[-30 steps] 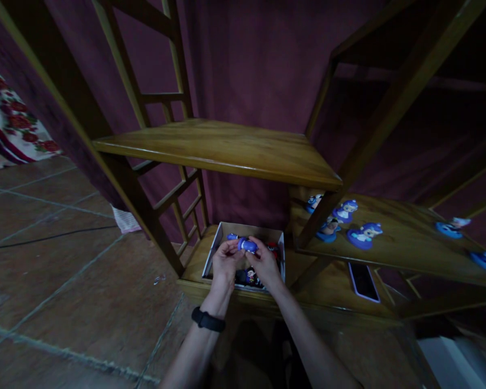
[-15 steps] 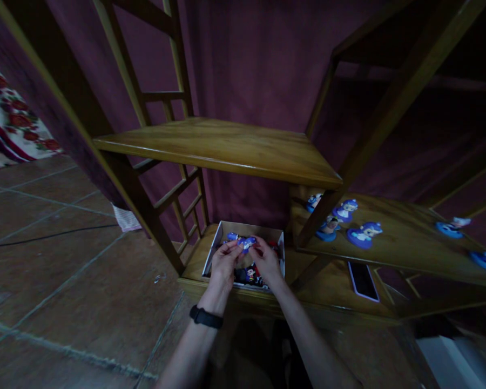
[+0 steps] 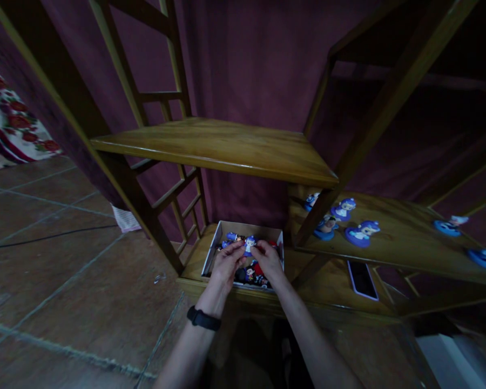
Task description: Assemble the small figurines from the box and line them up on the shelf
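A small purple-and-white figurine [image 3: 250, 245] is held upright above an open cardboard box [image 3: 217, 237]. My left hand [image 3: 228, 263] pinches it from the left, with a dark band around that wrist. From the other side, my right hand [image 3: 268, 260] has its fingers closed on the same figurine. Beneath my hands, the box holds several more small figurines [image 3: 250, 274] in black, red and purple, lying jumbled and partly covered by my hands.
Several figurines on round bases, such as a purple one [image 3: 362, 233], stand on the shelf board [image 3: 405, 237] at right. A phone [image 3: 363, 280] lies on the board below. An upper shelf [image 3: 214, 148] overhangs the box; a cable [image 3: 52, 236] crosses the tiled floor.
The figurine has turned from lying sideways to upright between my fingers, its white front now showing. Both hands stay over the box.
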### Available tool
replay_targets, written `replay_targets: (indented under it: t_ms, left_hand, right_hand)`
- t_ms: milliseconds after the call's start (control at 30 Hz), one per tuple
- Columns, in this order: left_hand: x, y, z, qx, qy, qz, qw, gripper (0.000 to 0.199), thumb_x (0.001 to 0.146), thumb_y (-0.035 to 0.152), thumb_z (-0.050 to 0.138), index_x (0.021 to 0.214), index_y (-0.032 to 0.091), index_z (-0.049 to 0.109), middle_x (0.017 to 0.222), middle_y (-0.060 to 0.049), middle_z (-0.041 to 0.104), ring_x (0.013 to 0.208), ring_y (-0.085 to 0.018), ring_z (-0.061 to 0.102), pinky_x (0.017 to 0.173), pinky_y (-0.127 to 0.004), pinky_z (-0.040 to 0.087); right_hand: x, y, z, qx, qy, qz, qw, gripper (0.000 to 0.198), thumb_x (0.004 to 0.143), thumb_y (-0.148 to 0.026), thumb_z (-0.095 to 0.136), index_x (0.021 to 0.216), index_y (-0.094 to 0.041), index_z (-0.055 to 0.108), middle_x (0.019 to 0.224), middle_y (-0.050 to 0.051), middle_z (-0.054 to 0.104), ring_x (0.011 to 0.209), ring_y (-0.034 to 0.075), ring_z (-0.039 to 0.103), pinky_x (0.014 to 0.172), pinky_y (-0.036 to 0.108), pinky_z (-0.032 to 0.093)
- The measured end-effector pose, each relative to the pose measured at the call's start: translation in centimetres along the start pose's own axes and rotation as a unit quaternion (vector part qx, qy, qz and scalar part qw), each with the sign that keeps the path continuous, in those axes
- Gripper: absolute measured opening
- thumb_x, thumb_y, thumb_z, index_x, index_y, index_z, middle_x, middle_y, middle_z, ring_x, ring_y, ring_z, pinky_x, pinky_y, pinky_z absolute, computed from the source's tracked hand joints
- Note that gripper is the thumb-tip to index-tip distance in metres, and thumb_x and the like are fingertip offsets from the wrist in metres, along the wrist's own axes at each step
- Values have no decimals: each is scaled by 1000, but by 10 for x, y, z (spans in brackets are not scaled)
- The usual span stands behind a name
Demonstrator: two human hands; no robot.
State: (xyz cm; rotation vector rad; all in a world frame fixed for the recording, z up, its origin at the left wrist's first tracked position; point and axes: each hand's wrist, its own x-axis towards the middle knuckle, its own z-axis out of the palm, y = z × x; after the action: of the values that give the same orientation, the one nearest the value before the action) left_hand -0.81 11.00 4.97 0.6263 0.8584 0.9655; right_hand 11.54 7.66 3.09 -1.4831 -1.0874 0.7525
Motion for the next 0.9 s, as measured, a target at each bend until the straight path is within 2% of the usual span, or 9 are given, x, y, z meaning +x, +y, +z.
replay_targets:
  t_ms: [100,267,400,533,667,900]
  left_hand:
    - [-1,-1,0,16,-8,10,1000,34,53,12,78,86,14,69,72,-3,67,61,-8,59,58,-18,46]
    - [-1,-1,-3,15,-15,16,1000,36,53,14,79,88,14,69,73,-4,67,60,-8,59,57,-18,46]
    - [-2,0,-6,-6,-9,8,1000,27,57,15,77,83,14,69,75,-4,68,60,-8,60,58,-18,47]
    - [-5,0,-6,-13,3,1,1000,22,60,14,75,80,13,69,78,-6,68,62,-9,61,59,-19,48]
    - [-7,-2,-3,-2,-1,5,1000,21,60,15,75,80,12,69,78,-7,69,64,-10,62,61,-21,49]
    - [-2,-7,-2,12,11,34,999,28,56,14,76,83,12,69,73,-5,68,61,-10,61,63,-22,49]
  right_hand:
    - [1,-1,2,68,-4,15,998,21,70,-36,58,80,-19,64,75,-1,65,71,15,57,70,27,46]
    - [-3,-12,4,180,-5,83,980,25,63,-37,66,78,-18,66,75,0,66,66,14,60,66,28,50]
    - [-7,-17,6,206,11,115,972,32,59,-38,69,83,-17,67,76,2,68,62,14,61,64,29,51]
    - [-8,-13,7,210,30,111,971,30,58,-38,70,79,-17,67,75,2,67,64,15,61,61,28,51]
    - [-7,-6,10,223,28,115,968,25,59,-35,69,77,-18,65,76,1,66,69,15,61,60,26,50]
    - [-6,-6,14,297,49,125,945,28,59,-36,70,78,-16,65,81,4,67,73,18,62,65,31,52]
